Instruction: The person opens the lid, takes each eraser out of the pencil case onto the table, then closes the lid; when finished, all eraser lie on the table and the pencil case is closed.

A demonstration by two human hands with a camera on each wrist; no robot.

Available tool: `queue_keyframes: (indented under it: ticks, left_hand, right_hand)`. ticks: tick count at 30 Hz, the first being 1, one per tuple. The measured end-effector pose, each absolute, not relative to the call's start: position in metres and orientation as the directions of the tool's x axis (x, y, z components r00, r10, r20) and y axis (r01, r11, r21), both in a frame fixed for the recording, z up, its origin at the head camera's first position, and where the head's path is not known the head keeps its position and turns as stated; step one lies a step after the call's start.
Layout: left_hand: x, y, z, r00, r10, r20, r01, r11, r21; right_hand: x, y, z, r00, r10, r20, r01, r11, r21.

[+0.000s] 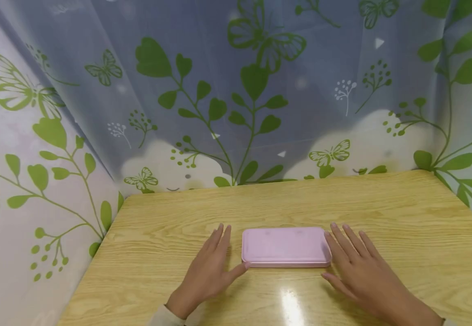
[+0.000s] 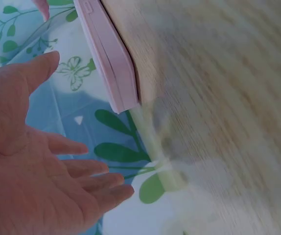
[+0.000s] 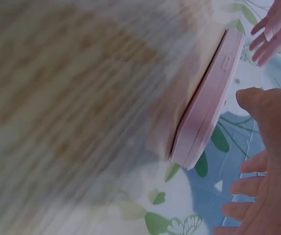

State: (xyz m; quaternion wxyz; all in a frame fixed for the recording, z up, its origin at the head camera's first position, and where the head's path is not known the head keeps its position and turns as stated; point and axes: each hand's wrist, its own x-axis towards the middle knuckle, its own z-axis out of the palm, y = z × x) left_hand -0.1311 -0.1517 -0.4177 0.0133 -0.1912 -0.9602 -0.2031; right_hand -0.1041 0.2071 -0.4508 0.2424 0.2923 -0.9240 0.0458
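A closed pink case [image 1: 286, 246], flat and oblong with rounded corners, lies lengthwise across the wooden table. My left hand [image 1: 208, 276] is at its left end, palm down with fingers straight and the thumb tip right by the near left corner. On the other side my right hand [image 1: 364, 271] is spread, its index fingertip at the case's right edge. Seen from the left wrist, the case [image 2: 113, 63] stands off the straight fingers. The right wrist view shows a seam and a small clasp along the side of the case [image 3: 206, 103]. Neither hand grips anything.
The table [image 1: 170, 217] has a light wood-grain top, with a bright glare spot in front of the case. A blue-grey curtain [image 1: 301, 113] printed with green leaves and butterflies hangs along the back edge. Similar patterned cloth [image 1: 11, 158] covers the left side.
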Motion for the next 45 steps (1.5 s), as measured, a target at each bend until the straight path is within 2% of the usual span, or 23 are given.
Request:
queue_keyframes:
  ticks: [10, 18, 27, 37, 41, 45]
  left_hand:
    - [-0.152, -0.149, -0.424, -0.908, 0.418, 0.020, 0.366, 0.770, 0.523]
    - [-0.164, -0.144, -0.428, -0.898, 0.441, 0.006, 0.376, 0.758, 0.533]
    - [-0.174, -0.138, -0.430, -0.886, 0.463, 0.018, 0.401, 0.749, 0.528]
    - [-0.177, -0.132, -0.434, -0.879, 0.478, 0.003, 0.408, 0.748, 0.524]
    - [-0.178, -0.130, -0.434, -0.870, 0.493, 0.005, 0.419, 0.733, 0.537]
    - [-0.177, -0.130, -0.434, -0.866, 0.499, 0.009, 0.421, 0.720, 0.552]
  right_hand:
    - [-0.118, 0.187, -0.455, -0.682, -0.582, 0.443, -0.615, 0.784, 0.085]
    - [-0.125, 0.171, -0.453, -0.688, -0.621, 0.375, -0.647, 0.759, 0.071]
    - [-0.135, 0.153, -0.448, -0.620, -0.669, 0.411, -0.707, 0.703, 0.076]
    - [-0.140, 0.145, -0.449, -0.616, -0.706, 0.349, -0.719, 0.685, 0.117]
    - [-0.143, 0.144, -0.450, -0.588, -0.723, 0.364, -0.725, 0.670, 0.161]
    - [-0.147, 0.142, -0.452, -0.533, -0.740, 0.411, -0.727, 0.649, 0.225]
